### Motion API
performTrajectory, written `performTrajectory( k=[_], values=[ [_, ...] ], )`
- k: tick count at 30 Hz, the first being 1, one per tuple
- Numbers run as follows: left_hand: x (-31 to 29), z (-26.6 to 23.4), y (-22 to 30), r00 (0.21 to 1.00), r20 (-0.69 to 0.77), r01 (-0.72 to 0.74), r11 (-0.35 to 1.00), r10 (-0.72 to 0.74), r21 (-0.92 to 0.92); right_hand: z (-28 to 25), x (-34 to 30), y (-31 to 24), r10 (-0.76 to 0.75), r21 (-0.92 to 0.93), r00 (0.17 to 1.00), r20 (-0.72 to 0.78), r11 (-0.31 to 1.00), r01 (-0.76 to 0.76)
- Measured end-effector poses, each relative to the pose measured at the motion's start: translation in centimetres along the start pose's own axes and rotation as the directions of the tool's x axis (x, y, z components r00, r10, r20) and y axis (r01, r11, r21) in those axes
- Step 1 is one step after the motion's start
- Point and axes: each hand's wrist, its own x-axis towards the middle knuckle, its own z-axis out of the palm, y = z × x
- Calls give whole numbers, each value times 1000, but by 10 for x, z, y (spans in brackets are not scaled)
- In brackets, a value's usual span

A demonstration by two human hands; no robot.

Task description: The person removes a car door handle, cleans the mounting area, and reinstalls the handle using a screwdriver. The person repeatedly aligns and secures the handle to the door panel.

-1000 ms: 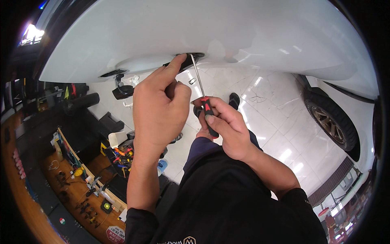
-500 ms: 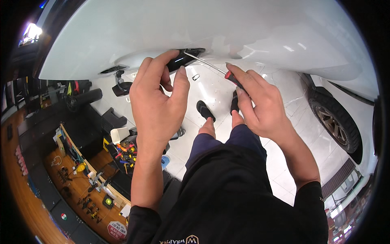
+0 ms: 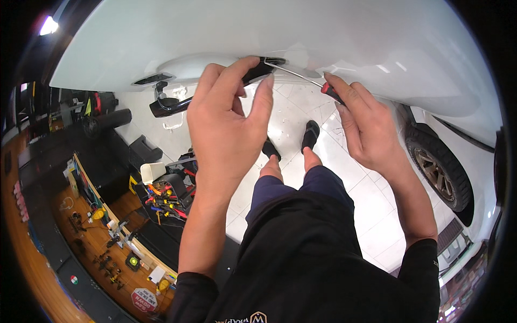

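Note:
My left hand (image 3: 229, 124) closes around a glossy black car door handle (image 3: 175, 106), its thumb and index finger near the right end. The handle's left end stands out from the white door panel (image 3: 301, 32) on a bracket by an oval opening (image 3: 153, 79). Its right end meets the door at a dark recess. My right hand (image 3: 369, 121) grips a thin metal pick (image 3: 299, 75) by its red and black grip. The pick's bent tip touches the handle's right end; exactly what it catches is too small to tell.
A tool caddy (image 3: 167, 196) full of pliers and screwdrivers stands at lower left, beside a wooden-edged workbench (image 3: 102, 194) with tools. A car wheel (image 3: 439, 169) is at right. My feet stand on white floor tiles (image 3: 344, 188) below the door.
Both hands have shifted right and slightly upward in the picture, with the view itself moving. More of the handle's left part now shows. The pick stays against the handle's right end.

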Motion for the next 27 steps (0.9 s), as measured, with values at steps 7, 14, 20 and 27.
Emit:
performTrajectory(
  k=[7,14,20,27],
  values=[
    [3,15,0,990,-114,-70,995,78,69,-9,3,1,-22,-89,997,68,996,28],
    [13,11,20,993,-83,97,985,-86,143,-17,1,-11,0,-128,994,107,992,14],
    [25,-5,49,838,152,532,846,-524,-20,-16,0,-14,10,-131,991,133,991,8],
    [37,-7,52,740,283,595,790,-610,149,-22,0,-18,14,-75,985,171,997,-2]
  ],
)
